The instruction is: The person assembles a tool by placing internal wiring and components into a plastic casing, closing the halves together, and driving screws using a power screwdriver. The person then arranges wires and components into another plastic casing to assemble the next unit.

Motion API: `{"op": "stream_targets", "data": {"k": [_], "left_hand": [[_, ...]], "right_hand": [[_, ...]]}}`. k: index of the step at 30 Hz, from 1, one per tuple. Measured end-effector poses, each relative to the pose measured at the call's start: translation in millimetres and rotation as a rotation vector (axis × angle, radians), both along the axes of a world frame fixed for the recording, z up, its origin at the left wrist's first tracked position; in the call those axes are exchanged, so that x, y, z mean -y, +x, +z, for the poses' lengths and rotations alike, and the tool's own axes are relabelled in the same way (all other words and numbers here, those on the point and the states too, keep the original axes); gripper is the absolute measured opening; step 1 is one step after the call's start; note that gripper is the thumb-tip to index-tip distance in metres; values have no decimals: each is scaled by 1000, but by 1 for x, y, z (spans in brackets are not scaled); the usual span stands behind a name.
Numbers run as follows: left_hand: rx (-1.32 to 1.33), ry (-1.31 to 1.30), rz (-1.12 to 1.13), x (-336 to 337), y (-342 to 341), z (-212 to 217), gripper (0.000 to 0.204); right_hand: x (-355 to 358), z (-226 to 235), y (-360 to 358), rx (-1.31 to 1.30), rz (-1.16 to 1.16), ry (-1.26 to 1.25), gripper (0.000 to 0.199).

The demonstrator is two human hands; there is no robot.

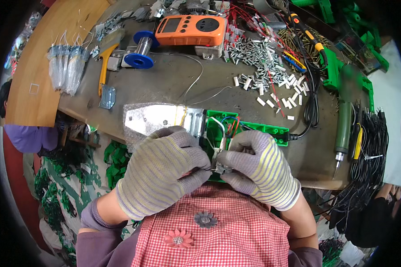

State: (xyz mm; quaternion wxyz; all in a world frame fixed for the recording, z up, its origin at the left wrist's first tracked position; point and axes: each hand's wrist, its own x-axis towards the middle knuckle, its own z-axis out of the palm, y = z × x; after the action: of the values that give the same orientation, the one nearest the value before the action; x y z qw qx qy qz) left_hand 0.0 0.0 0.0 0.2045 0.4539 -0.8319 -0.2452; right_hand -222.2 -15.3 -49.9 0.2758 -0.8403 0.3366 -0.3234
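Note:
A green plastic housing [267, 129] lies in front of me, with red, blue and white wires [233, 125] running inside it. A flat silvery metal plate [153, 118], partly in bubble wrap, joins its left side. Both my hands wear striped knit gloves and meet over the housing's near part. My right hand [260, 164] pinches a small silvery metal part [223, 168] between thumb and fingers. Beside that part, my left hand [169, 167] has thumb and fingertips pressed together; what they grip is too small to make out. A black cord [300, 133] leaves the housing's right end.
An orange meter [190, 30] and a blue wire spool [139, 60] stand at the back. Loose screws [258, 53] and white sleeves [289, 102] lie at the back right. A green electric screwdriver [343, 129] hangs at the right. A yellow-handled brush [103, 71] lies left.

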Motion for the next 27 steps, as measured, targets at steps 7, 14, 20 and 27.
{"op": "stream_targets", "data": {"k": [7,14,20,27], "left_hand": [[281,-58,-188,20,-11,11,18],[220,-56,-14,1,-7,4,15],[107,-144,-16,-1,-4,-12,18],[10,-147,18,-8,2,-28,27]], "right_hand": [[5,-1,2,-168,9,-51,8],[-6,-7,24,-206,-81,-58,16],[-7,-7,39,-283,-207,58,24],[0,-21,52,-250,-237,130,27]]}}
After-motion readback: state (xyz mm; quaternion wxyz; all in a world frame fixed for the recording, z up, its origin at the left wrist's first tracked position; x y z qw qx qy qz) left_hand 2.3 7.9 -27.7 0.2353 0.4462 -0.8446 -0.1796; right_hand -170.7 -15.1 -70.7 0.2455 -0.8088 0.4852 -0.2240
